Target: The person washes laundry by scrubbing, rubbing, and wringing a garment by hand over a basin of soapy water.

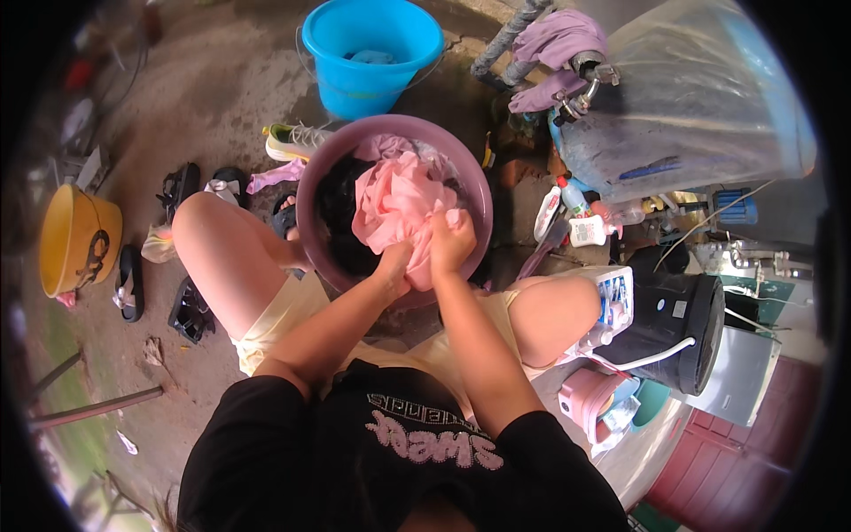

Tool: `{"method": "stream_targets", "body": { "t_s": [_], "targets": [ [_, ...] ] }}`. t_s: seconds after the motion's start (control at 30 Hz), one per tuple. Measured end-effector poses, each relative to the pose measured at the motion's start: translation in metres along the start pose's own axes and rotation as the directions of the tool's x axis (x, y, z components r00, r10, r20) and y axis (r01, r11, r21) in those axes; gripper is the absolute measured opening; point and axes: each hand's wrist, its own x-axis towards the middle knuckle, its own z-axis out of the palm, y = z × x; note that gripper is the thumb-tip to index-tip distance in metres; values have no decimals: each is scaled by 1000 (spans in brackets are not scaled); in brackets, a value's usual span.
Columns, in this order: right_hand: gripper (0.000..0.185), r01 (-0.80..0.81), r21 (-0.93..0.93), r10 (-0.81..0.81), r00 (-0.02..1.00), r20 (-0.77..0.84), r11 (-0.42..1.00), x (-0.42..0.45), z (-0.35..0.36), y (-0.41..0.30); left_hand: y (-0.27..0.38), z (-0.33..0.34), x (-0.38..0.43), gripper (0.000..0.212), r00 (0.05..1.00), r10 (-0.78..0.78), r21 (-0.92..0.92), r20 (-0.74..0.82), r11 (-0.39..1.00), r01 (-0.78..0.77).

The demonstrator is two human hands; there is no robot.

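Note:
A bunched pink cloth [399, 199] lies over the near side of a round mauve plastic basin [484, 219] set between the knees. My left hand [393, 267] grips its lower edge at the left. Close beside it on the right, my right hand [453, 241] is closed on another part of the same cloth, some of it bulging above the fist. Dark cloth [336, 213] fills the basin's left side, and a mauve cloth [383, 146] lies at its far side with some suds around. Part of the pink cloth hangs below and between both hands.
Beyond the basin stands a blue bucket [362, 93] with cloth inside. A sneaker [292, 141] and sandals [126, 282] lie to the left, near a yellow bucket [80, 239]. Bottles [586, 231], a brush [548, 243], a tap [588, 96] and a black bucket [665, 326] are on the right.

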Motion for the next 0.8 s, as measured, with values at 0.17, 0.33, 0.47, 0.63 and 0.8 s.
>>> {"method": "stream_targets", "body": {
  "t_s": [0.17,0.33,0.47,0.63,0.8],
  "targets": [
    [20,527,105,-533,845,43,844,-102,14,-11,11,-64,33,29,679,110,-334,726,919,208],
    [12,-264,135,246,959,138,955,-21,1,-14,1,-12,6,28,996,64,-12,-59,998,-65],
    [16,100,300,-131,988,84,949,-66,7,-21,10,-60,27,27,995,100,346,27,932,-103],
    [17,321,266,-321,946,-43,909,-66,14,-11,14,-58,15,28,915,220,709,339,579,-402],
    [19,-40,184,59,994,-97,982,14,3,46,16,7,-18,27,992,-34,159,-123,986,53]
  ]
}}
